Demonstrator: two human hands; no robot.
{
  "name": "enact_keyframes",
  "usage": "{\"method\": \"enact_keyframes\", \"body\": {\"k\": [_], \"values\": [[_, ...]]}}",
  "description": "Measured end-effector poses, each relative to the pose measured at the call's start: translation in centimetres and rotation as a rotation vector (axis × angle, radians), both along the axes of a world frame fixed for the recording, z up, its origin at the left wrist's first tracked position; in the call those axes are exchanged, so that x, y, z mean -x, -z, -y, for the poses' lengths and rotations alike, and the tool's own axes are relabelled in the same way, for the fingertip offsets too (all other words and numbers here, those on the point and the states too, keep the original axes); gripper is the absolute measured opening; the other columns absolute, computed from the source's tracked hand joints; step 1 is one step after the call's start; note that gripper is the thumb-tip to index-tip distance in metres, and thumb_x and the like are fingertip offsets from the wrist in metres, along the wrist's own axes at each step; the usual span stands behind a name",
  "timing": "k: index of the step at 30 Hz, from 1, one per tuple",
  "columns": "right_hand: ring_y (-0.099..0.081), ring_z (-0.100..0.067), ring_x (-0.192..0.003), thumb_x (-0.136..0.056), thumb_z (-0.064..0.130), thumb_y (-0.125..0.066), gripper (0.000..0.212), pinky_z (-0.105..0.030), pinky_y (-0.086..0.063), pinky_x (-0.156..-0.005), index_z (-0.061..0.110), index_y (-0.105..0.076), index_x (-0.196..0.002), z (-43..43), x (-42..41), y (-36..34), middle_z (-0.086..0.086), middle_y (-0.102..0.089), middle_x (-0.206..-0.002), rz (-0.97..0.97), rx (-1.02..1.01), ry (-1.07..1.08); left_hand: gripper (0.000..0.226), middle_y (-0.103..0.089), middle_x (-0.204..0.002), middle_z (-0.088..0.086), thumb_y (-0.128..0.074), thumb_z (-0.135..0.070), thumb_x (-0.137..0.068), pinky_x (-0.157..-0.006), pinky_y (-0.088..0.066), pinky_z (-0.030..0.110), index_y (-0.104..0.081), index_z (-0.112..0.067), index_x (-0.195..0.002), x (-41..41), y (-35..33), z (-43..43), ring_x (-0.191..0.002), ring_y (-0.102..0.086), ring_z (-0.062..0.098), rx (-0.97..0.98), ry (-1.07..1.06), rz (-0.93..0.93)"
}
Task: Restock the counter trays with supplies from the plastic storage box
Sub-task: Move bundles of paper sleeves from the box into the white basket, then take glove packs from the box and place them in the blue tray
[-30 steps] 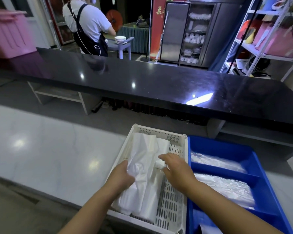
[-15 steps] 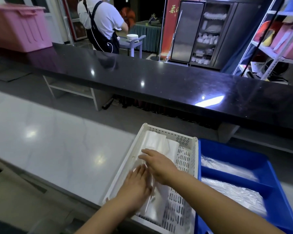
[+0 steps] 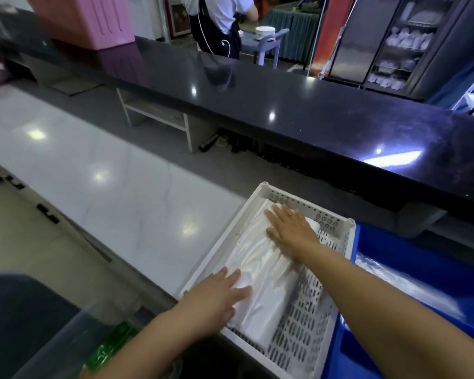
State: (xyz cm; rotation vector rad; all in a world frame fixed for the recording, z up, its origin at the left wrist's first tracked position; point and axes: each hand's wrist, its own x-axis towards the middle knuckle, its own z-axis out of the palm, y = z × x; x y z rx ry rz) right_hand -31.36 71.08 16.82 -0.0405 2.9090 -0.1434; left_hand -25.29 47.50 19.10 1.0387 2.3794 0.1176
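A stack of white plastic bags (image 3: pixel 260 283) lies flat in the left half of a white perforated tray (image 3: pixel 309 326) at the counter's near edge. My left hand (image 3: pixel 216 294) presses flat on the stack's near end, fingers straight. My right hand (image 3: pixel 290 228) lies flat on the far end, fingers spread. Right of the white tray stands a blue tray (image 3: pixel 411 250) holding clear plastic packs (image 3: pixel 400 280). A clear plastic storage box (image 3: pixel 66 337) with green items inside shows at the lower left, below the counter edge.
The white marble counter (image 3: pixel 107 170) runs away to the left. Behind it stands a raised black countertop (image 3: pixel 285 105) with a pink bin (image 3: pixel 91 17) on its left end. A person in an apron (image 3: pixel 216 20) works beyond it, near a cabinet of dishes (image 3: pixel 394 42).
My hands have spread apart along the bag stack: the right slid to the far end, the left drew back to the near end. The view turned left and down, bringing the storage box in.
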Motion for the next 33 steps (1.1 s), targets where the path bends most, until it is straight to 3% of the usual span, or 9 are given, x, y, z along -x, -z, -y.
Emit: {"method": "enact_keyframes", "body": {"k": [3,6,9,11,17,20,24,28,33], "values": [[0.005,-0.016,-0.145,-0.099,0.041,-0.017,0.054,-0.036,0.005,-0.118,0.024,-0.005,-0.148,-0.7,-0.1,0.5,0.0,-0.001,-0.159,-0.059,0.036,0.043,0.039,-0.029,-0.152,0.001,-0.036,-0.022,-0.096,-0.106,-0.035,0.038,-0.046,-0.028,-0.133,-1.4,-0.8,0.0,-0.14,-0.026,0.023,-0.025,-0.133,-0.027],[-0.009,-0.021,-0.145,-0.099,0.033,-0.025,0.05,-0.038,-0.005,-0.119,0.016,-0.021,-0.145,-0.7,-0.1,0.2,-0.007,-0.015,-0.157,-0.102,0.026,0.055,0.03,-0.062,-0.11,-0.003,-0.037,-0.028,-0.091,-0.082,-0.049,0.038,-0.065,-0.023,-0.101,-2.6,-0.9,0.6,-0.106,-0.056,0.022,-0.115,-0.29,-0.189],[-0.039,-0.03,-0.13,-0.092,0.022,-0.043,0.039,-0.04,-0.029,-0.108,0.011,-0.047,-0.13,0.3,-0.6,-1.6,-0.012,-0.045,-0.141,-0.27,0.094,0.039,0.035,-0.066,-0.076,-0.002,-0.034,-0.032,-0.085,-0.062,-0.052,0.037,-0.067,-0.021,-0.08,-3.8,-1.0,2.6,-0.076,-0.059,0.022,-0.284,-0.427,-0.39],[-0.052,-0.033,-0.115,-0.089,0.021,-0.05,0.036,-0.041,-0.039,-0.096,0.01,-0.055,-0.123,1.8,-1.6,-2.8,-0.012,-0.058,-0.127,-0.378,0.116,-0.052,0.028,-0.063,-0.064,-0.004,-0.041,-0.029,-0.082,-0.052,-0.048,0.032,-0.066,-0.021,-0.073,-4.7,-1.3,4.8,-0.063,-0.058,0.019,-0.346,-0.486,-0.514],[-0.065,-0.028,-0.091,-0.089,0.022,-0.054,0.023,-0.039,-0.054,-0.073,0.017,-0.067,-0.107,10.2,-5.9,-5.6,-0.005,-0.072,-0.101,-0.46,0.171,-0.337,0.018,-0.066,-0.068,-0.006,-0.051,-0.028,-0.08,-0.054,-0.044,0.029,-0.068,-0.021,-0.075,-6.8,-2.8,12.2,-0.065,-0.06,0.019,-0.282,-0.643,-0.65],[-0.067,-0.025,-0.084,-0.089,0.021,-0.053,0.021,-0.036,-0.056,-0.068,0.018,-0.069,-0.102,15.2,-7.9,-6.5,-0.003,-0.074,-0.094,-0.439,0.178,-0.42,0.024,-0.068,-0.072,-0.004,-0.047,-0.032,-0.081,-0.055,-0.046,0.03,-0.069,-0.021,-0.078,-8.0,-2.9,16.9,-0.071,-0.061,0.022,-0.322,-0.821,-0.623],[-0.064,-0.026,-0.072,-0.088,0.026,-0.041,0.03,-0.036,-0.054,-0.059,0.017,-0.07,-0.087,22.2,-10.2,-6.2,-0.003,-0.072,-0.079,-0.353,0.169,-0.5,0.015,-0.07,-0.08,-0.003,-0.056,-0.026,-0.084,-0.061,-0.045,0.033,-0.07,-0.021,-0.085,-10.0,-1.0,23.7,-0.079,-0.061,0.023,-0.313,-0.972,-0.567],[-0.063,-0.022,-0.072,-0.087,0.039,-0.031,0.042,-0.037,-0.052,-0.058,0.019,-0.068,-0.085,29.4,-11.4,-3.0,0.0,-0.069,-0.078,-0.264,0.221,-0.527,0.015,-0.071,-0.086,0.001,-0.058,-0.023,-0.085,-0.065,-0.044,0.033,-0.071,-0.017,-0.089,-12.2,1.7,30.9,-0.084,-0.061,0.026,-0.306,-1.08,-0.479],[-0.063,-0.021,-0.073,-0.086,0.033,-0.046,0.025,-0.037,-0.051,-0.058,0.019,-0.066,-0.084,37.2,-12.6,5.0,0.0,-0.068,-0.079,-0.043,0.239,-0.461,0.009,-0.073,-0.088,0.001,-0.064,-0.018,-0.083,-0.061,-0.039,0.029,-0.072,-0.018,-0.087,-16.0,6.0,38.8,-0.086,-0.063,0.026,-0.221,-1.19,-0.358]]}}
